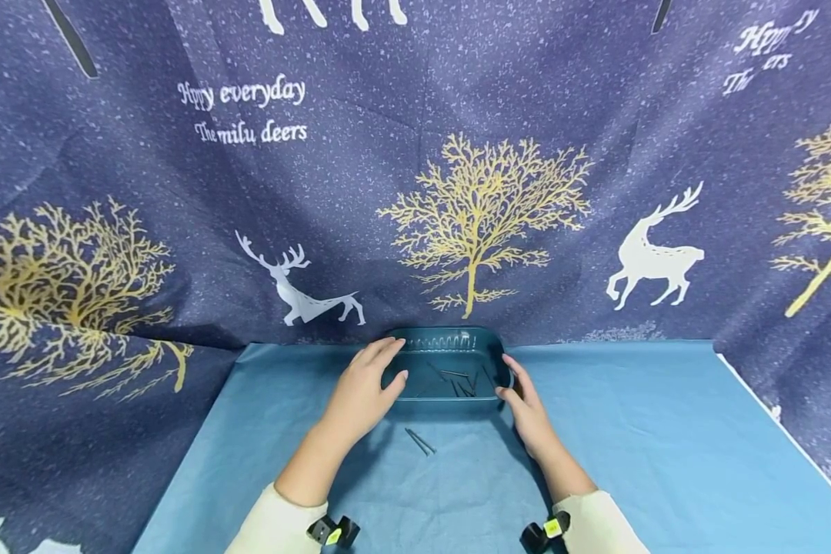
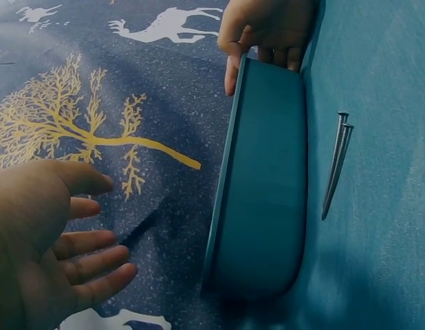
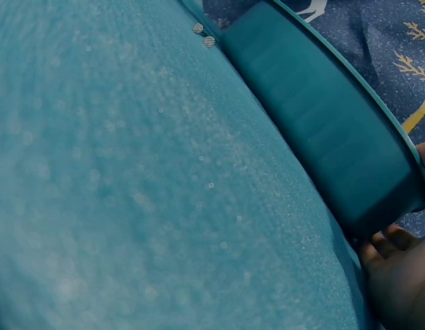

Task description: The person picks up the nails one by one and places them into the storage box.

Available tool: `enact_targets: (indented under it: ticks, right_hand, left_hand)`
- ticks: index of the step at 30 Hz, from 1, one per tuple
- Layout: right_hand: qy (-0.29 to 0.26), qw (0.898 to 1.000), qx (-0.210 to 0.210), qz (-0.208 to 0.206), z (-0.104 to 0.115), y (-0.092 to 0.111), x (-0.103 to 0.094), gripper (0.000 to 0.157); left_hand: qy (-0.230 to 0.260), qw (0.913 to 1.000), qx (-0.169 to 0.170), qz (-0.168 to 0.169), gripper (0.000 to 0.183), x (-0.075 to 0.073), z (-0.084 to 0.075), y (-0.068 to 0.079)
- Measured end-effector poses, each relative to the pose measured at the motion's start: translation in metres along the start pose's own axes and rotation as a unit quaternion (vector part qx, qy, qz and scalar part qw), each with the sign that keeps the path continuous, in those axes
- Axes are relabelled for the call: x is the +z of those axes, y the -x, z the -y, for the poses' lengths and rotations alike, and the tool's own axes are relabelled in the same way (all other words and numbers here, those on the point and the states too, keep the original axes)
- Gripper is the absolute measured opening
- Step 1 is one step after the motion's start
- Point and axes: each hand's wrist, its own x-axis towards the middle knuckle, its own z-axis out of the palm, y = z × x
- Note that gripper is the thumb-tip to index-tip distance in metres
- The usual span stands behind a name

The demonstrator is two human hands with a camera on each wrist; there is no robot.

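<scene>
A teal plastic tray stands at the back of the table, with several nails lying loose in it. My right hand grips the tray's right end, thumb at the rim and fingers curled round the end wall, seen also in the right wrist view. My left hand is at the tray's left end; in the left wrist view its fingers are spread, apart from the tray wall and holding nothing. Two nails lie side by side on the table in front of the tray.
A light blue cloth covers the table. Behind the tray hangs a dark blue curtain printed with deer and golden trees, close to the tray's back edge. Small cameras are strapped at both wrists.
</scene>
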Motion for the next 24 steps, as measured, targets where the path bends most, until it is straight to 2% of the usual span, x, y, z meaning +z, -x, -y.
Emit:
enact_targets:
  ticks: [8, 16, 24]
  right_hand:
    - [-0.003, 1.000, 0.001, -0.005, 0.001, 0.001, 0.000, 0.061]
    - [-0.004, 1.000, 0.000, 0.000, 0.002, 0.000, 0.000, 0.061]
    - [-0.008, 1.000, -0.006, -0.001, 0.002, 0.000, 0.001, 0.061]
  left_hand:
    - [-0.016, 0.9998, 0.008, 0.011, 0.050, 0.003, 0.002, 0.005]
    - [-0.028, 0.9989, 0.031, 0.023, 0.050, 0.004, 0.000, 0.010]
    - [-0.036, 0.9973, 0.048, 0.042, 0.040, 0.004, -0.004, 0.021]
